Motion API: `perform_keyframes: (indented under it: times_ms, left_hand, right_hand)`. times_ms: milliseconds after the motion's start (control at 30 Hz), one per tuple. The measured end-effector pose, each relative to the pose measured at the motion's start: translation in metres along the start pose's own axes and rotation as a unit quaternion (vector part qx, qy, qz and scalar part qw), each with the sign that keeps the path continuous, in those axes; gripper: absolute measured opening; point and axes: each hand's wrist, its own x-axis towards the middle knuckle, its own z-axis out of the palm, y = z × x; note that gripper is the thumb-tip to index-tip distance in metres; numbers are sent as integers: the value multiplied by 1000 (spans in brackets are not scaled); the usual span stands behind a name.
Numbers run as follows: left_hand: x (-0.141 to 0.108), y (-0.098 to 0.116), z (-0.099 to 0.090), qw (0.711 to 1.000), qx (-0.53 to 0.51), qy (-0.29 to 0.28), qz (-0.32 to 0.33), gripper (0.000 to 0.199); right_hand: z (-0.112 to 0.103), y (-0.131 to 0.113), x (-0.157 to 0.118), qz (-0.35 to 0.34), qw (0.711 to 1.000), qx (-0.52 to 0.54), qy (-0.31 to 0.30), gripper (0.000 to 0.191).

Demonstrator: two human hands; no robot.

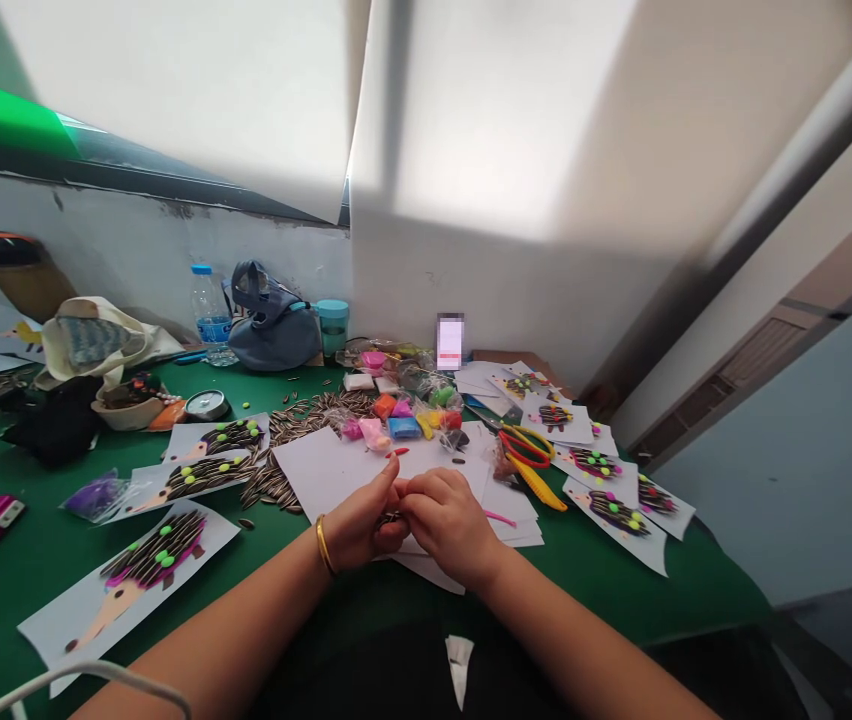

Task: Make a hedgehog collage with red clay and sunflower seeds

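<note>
My left hand (366, 520), with a gold bangle at its wrist, has its fingers curled around something small and dark that I cannot make out. Touching it, my right hand (452, 520) is closed, its fingertips pinched at the left hand's fingers; what they grip is hidden. Both hands are above white paper sheets (313, 460) on the green table. Behind them lie bagged lumps of coloured clay, including a blue one (403, 428), and a small red piece (397, 453). A heap of striped seeds (276, 480) spreads to the left of the paper.
Hedgehog pictures made with seeds lie at left (122, 595) and right (617, 515). Scissors (527, 447) and a yellow tool (538, 485) are right of the paper. A phone (450, 342), cup (333, 330), blue bag (272, 335) and bottle (208, 315) stand by the wall.
</note>
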Motion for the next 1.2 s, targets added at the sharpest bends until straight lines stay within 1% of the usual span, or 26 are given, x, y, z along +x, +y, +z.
perform_keyframes:
  times_ms: [100, 200, 300, 400, 467, 567, 633, 733, 800, 967, 1200]
  left_hand:
    - [-2, 1, 1, 1000, -4, -18, 6, 59]
    - [-2, 2, 2, 1000, -3, 1, 13, 57]
    - [0, 4, 0, 997, -9, 56, 59, 51]
    - [3, 8, -4, 982, -31, 146, 112, 44]
    - [4, 11, -7, 973, -47, 188, 126, 40]
    - [5, 12, -9, 966, -61, 208, 139, 36]
    - [5, 12, -9, 965, -64, 212, 141, 34]
    - [6, 11, -9, 965, -62, 216, 137, 34]
    - [6, 11, -9, 965, -60, 216, 137, 34]
    - [7, 10, -12, 964, -57, 220, 139, 34]
    - [7, 9, -12, 963, -57, 219, 143, 33]
  right_hand:
    - [-1, -2, -1, 15, 1000, 22, 15, 15]
    - [-4, 2, -3, 46, 995, 57, 62, 14]
    - [-5, 16, -7, 98, 984, 76, 125, 16]
    - [0, 35, -15, 167, 969, 73, 167, 17]
    - [6, 46, -22, 199, 962, 85, 165, 19]
    - [15, 55, -32, 193, 966, 102, 137, 21]
    - [18, 57, -37, 192, 969, 108, 116, 21]
    - [18, 57, -41, 227, 963, 111, 92, 18]
    - [16, 55, -43, 236, 962, 111, 80, 16]
    - [13, 52, -44, 206, 973, 83, 69, 13]
    - [17, 53, -46, 196, 978, 48, 54, 13]
